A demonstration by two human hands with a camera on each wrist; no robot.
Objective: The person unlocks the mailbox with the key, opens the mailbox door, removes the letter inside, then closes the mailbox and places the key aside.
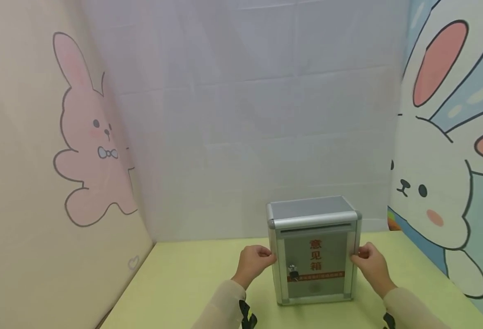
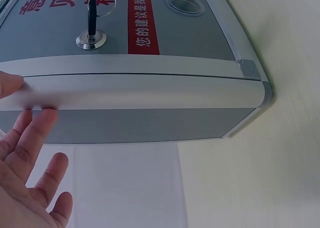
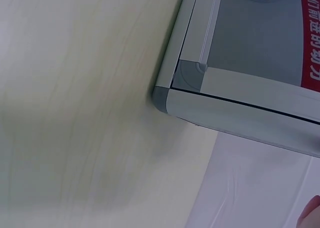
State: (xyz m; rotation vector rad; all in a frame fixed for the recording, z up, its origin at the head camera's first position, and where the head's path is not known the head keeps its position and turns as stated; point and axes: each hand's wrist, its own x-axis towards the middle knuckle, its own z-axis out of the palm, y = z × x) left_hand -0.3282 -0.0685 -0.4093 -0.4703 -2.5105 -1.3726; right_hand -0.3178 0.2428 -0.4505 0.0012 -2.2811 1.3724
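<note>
A grey suggestion box (image 1: 311,208) with silver metal edges stands upright on the table, its front door marked with red characters and a red band. On the door's left part is a lock (image 2: 91,39) with a key (image 2: 92,13) and ring in it. My left hand (image 1: 253,264) pinches the box's left front edge between thumb and fingertips; in the left wrist view two lower fingers are spread away from it. On the opposite edge, my right hand (image 1: 373,267) pinches with thumb and index finger. Only a sliver of that hand shows in the right wrist view.
The box stands on a pale yellow table (image 1: 184,283). Behind it hangs a white creased sheet (image 1: 245,160). Side panels carry a pink rabbit (image 1: 81,137) on the left and a white rabbit (image 1: 438,183) on the right. A narrow slot (image 1: 315,228) runs above the door.
</note>
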